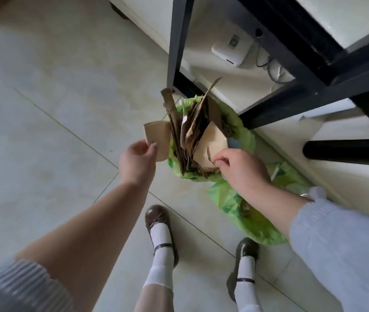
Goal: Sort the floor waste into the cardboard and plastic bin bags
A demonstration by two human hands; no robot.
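Left hand pinching a tan cardboard piece at nine o'clock of the cardboard bag, apparently for dropping in. Right hand pinching a paper bag inside, likely making room. Second green bag at five o'clock.

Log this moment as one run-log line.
left hand: pinches brown card piece | right hand: pinches paper bag in cardboard bin bag | second green bag: beside right forearm
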